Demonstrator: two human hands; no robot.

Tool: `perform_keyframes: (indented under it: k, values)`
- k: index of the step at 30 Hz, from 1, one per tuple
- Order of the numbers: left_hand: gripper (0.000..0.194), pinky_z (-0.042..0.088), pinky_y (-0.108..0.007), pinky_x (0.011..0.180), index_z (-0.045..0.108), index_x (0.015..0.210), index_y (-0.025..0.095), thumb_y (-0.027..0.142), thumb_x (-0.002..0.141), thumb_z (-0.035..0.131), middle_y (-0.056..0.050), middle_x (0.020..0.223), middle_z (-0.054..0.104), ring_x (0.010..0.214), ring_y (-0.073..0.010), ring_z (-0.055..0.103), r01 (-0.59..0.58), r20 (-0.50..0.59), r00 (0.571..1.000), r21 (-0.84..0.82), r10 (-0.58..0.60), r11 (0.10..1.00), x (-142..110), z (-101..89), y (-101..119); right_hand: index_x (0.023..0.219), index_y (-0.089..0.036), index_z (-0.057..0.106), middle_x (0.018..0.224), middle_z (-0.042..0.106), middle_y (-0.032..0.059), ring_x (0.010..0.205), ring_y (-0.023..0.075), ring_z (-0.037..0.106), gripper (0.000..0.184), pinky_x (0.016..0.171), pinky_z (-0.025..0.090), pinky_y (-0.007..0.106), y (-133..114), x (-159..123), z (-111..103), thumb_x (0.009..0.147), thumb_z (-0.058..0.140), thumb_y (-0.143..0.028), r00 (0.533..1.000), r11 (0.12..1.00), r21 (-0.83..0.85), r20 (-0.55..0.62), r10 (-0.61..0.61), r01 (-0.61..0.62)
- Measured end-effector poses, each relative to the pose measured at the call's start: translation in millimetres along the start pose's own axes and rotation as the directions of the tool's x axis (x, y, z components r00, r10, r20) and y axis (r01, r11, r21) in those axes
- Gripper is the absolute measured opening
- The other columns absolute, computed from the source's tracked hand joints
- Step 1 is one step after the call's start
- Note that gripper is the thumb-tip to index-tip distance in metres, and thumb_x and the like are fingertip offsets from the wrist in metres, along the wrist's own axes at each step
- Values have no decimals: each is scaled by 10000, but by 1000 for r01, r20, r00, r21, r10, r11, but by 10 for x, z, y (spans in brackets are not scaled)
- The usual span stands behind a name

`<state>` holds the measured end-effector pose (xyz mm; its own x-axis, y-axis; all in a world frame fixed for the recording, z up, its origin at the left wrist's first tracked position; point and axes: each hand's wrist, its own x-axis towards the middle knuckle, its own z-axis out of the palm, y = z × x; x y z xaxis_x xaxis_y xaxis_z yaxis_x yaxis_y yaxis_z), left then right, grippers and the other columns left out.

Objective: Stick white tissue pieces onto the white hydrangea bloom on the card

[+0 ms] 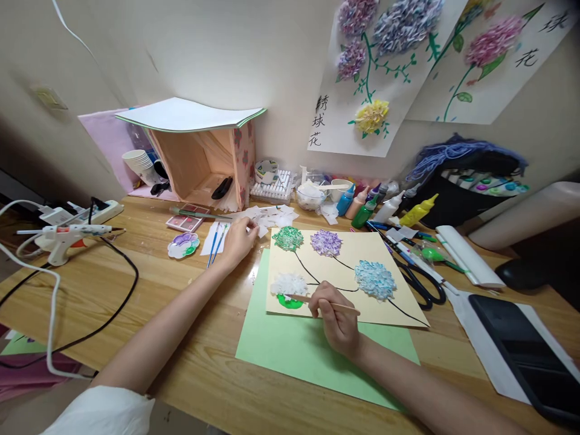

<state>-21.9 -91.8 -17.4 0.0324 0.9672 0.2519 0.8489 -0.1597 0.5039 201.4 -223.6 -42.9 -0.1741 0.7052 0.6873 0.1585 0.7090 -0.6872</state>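
In my right hand (334,317) is a wooden craft stick (345,309), its far end over the lower edge of a white paper-scrap flower (290,284). Bright green paint (290,301) shows under that flower. The flower is on a cream card (335,241), with a green flower (289,238), a purple one (326,242) and a blue one (375,279) joined by black stems. Beyond the card's left corner, my left hand (240,241) has its fingers pinched together at the white paper scraps (272,217). Whatever lies between those fingertips is too small to make out.
A green sheet (290,350) lies under the card. Left stand a paint palette (183,244), brushes (217,244) and a glue gun (67,238) with cables. Paint bottles (365,212) line the back. Scissors (419,284) and a phone (521,350) lie right.
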Motion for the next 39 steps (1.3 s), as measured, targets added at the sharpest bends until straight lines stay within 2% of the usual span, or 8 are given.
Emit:
perform_keyframes:
  k: [4, 10, 14, 17, 21, 24, 28, 39]
  values:
    - [136, 436, -277, 716, 540, 824, 186, 303, 857, 478, -42, 887, 625, 774, -156, 569, -78, -77, 995, -136, 68, 988, -74, -132, 22, 769, -204, 536, 560, 495, -11, 541, 142, 460, 271, 526, 395, 278, 0, 4, -3, 960, 344, -203, 1000, 1000, -17, -11, -10, 9]
    - [184, 417, -254, 642, 566, 790, 182, 363, 823, 555, -14, 779, 617, 681, -132, 529, -83, -74, 995, -307, 63, 948, -382, -257, 114, 757, -205, 537, 547, 491, -13, 530, 143, 458, 281, 527, 389, 285, -5, 21, -26, 962, 344, -219, 998, 999, -35, -56, 10, -12]
    - [194, 425, -249, 623, 629, 801, 169, 361, 810, 600, -23, 771, 640, 664, -121, 530, -60, 71, 992, -488, 108, 871, -704, -280, 258, 788, -209, 546, 547, 481, -15, 539, 145, 457, 269, 526, 387, 283, 5, 20, -28, 965, 344, -218, 997, 999, -31, -77, 8, -11]
    - [185, 448, -251, 628, 637, 783, 170, 351, 762, 668, -23, 779, 664, 663, -118, 566, 20, 278, 945, -575, 172, 818, -872, -280, 353, 794, -212, 550, 549, 493, -12, 529, 146, 453, 262, 522, 386, 288, 21, 0, -35, 962, 348, -221, 996, 999, -39, -93, 1, -4]
    - [150, 447, -256, 630, 639, 804, 183, 303, 736, 697, -10, 752, 685, 684, -134, 619, 38, 450, 861, -521, 236, 853, -943, -281, 393, 810, -219, 558, 545, 505, -8, 528, 159, 475, 245, 506, 393, 295, 25, -13, -70, 949, 357, -217, 996, 998, -55, -70, -46, 42]
    - [60, 429, -244, 607, 633, 803, 195, 247, 776, 646, 3, 769, 685, 669, -122, 598, -100, 403, 871, -415, 281, 904, -948, -286, 377, 841, -226, 562, 575, 549, 9, 544, 172, 508, 234, 500, 411, 301, -6, 27, -90, 945, 353, -219, 984, 982, -86, 81, -159, 166]
    - [29, 420, -237, 613, 618, 811, 187, 175, 785, 613, 0, 775, 671, 685, -122, 587, -221, 364, 871, -310, 331, 924, -953, -288, 359, 887, -226, 561, 623, 604, 32, 555, 177, 491, 225, 514, 436, 301, -46, 105, -63, 946, 345, -204, 923, 940, -130, 275, -270, 314]
    - [55, 418, -241, 648, 596, 847, 186, 161, 799, 604, -3, 781, 663, 716, -133, 586, -297, 321, 870, -269, 375, 916, -954, -207, 347, 916, -202, 562, 655, 619, 36, 593, 169, 463, 190, 539, 436, 286, -12, 120, 12, 956, 376, -186, 903, 931, -160, 342, -260, 328]
